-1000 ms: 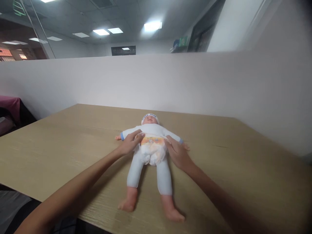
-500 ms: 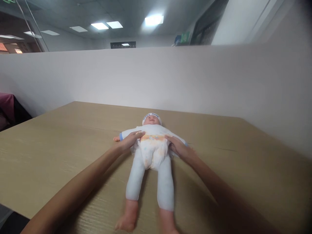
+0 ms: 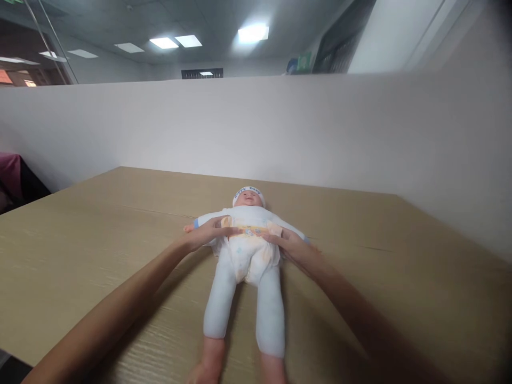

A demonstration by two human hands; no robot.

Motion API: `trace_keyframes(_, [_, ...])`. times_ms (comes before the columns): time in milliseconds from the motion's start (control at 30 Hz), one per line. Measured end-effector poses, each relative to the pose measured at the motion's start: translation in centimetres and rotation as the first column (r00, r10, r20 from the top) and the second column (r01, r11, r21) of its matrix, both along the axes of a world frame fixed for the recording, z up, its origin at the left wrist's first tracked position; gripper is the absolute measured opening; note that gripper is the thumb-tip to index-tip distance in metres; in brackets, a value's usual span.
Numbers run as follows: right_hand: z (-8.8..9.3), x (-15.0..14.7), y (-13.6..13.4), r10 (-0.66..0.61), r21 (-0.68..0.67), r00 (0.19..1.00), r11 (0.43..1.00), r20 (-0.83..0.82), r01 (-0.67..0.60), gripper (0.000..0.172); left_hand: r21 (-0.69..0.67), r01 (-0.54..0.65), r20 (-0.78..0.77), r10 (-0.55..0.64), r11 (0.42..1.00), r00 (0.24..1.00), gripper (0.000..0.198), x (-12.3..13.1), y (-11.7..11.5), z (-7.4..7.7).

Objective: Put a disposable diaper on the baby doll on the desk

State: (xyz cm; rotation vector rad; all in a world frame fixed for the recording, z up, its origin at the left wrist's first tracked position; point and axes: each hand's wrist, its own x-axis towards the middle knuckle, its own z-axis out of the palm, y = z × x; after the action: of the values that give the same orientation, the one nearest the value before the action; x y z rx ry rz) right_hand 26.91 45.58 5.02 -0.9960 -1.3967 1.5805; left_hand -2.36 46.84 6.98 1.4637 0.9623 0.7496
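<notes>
A baby doll (image 3: pixel 270 314) in white clothes lies on its back, its feet toward me. Round its hips is a white diaper (image 3: pixel 252 256) with an orange patterned waistband. My left hand (image 3: pixel 210 232) grips the diaper's waist at the left side, its thumb lying across the band. At the right side, my right hand (image 3: pixel 294 245) holds the other end of the waist, thumb pointing inward on the front. Fingers of both hands are partly hidden beside the doll's waist. The doll wears a white headband (image 3: pixel 248 190) with dark lettering.
Beneath the doll is a wood-coloured table (image 3: pixel 100 224) with thin seam lines. A pale partition (image 3: pixel 200 128) rises behind it and along the right. Dark red and black cloth (image 3: pixel 12 176) shows beyond the left edge.
Both thumbs have slid inward over the diaper's waistband, closer together. The waist's side ends now show folded over the front. The doll appears slightly lower in view.
</notes>
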Motion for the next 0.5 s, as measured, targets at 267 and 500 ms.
trace_keyframes(267, [-1.8,2.1,0.9,-0.012,-0.09,0.993,0.996,-0.115,0.001,0.049,-0.019,0.147,0.069,-0.145,0.989,0.987,0.053,-1.9,0.6,-0.4])
trace_keyframes(500, [-3.2,4.0,2.4,-0.11,-0.053,0.994,0.993,-0.024,0.109,0.042,0.02,0.016,0.028,-0.017,1.0,0.999,0.055,-2.3,1.1,-1.4])
